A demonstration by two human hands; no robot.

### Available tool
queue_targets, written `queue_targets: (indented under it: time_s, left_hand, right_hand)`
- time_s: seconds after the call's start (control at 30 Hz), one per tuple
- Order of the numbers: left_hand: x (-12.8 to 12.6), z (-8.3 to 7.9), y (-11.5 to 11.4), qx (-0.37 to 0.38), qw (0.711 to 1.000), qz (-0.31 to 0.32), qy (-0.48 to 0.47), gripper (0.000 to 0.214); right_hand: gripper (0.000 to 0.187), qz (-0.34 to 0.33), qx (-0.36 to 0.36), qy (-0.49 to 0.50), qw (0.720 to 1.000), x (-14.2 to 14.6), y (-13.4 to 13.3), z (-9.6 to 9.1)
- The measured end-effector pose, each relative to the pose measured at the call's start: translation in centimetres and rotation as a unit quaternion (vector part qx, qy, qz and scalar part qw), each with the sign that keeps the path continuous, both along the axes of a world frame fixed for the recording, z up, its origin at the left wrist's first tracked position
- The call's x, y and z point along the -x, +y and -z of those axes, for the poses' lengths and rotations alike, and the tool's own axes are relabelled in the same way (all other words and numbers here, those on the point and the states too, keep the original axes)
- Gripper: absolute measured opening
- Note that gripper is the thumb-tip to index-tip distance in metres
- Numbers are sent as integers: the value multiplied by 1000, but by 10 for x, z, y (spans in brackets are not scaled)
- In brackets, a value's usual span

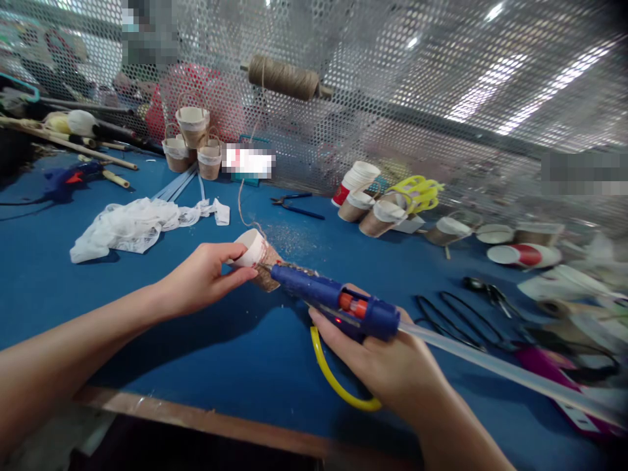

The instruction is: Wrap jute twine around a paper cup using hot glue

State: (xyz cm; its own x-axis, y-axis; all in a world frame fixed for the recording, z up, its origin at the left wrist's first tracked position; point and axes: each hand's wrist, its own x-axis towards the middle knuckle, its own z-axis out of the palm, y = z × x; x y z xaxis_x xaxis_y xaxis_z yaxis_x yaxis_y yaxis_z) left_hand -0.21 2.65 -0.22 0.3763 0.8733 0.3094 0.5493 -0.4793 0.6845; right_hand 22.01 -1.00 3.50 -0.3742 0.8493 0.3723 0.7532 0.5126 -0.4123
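Observation:
My left hand [203, 278] grips a paper cup [254, 252] lying on its side, partly wrapped in brown twine, white rim toward me. My right hand [377, 356] is closed around a blue hot glue gun [338, 302] with an orange trigger. The gun's nozzle touches the twine-covered side of the cup. A clear glue stick [490, 366] juts out of the gun's back to the right, and a yellow cord [338, 386] loops under my right hand. A twine strand runs from the cup up to a twine spool [284, 78] on the mesh wall.
The blue table [220, 353] holds white lace [132, 222], small twine baskets [193, 144], pliers [294, 204], several paper cups [367, 206], black scissors [461, 320] and a second blue glue gun [73, 176]. A perforated metal screen [392, 98] stands behind.

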Motion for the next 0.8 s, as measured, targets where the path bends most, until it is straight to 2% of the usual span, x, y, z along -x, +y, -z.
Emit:
queue_targets:
  time_s: [0.17,0.37,0.6,0.8]
  left_hand:
    - [0,0,0,-5,1000,5,17,21]
    - [1,1,1,-6,1000,10,15,20]
    - [2,0,1,-3,1000,14,15,20]
    - [2,2,1,4,1000,11,14,22]
  right_hand:
    - [14,11,30,3,1000,2,3,-9]
    - [13,7,16,13,1000,1,1,-4]
    - [15,19,31,31,999,2,2,-7]
    - [15,-13,37,4,999,-2,-2,1]
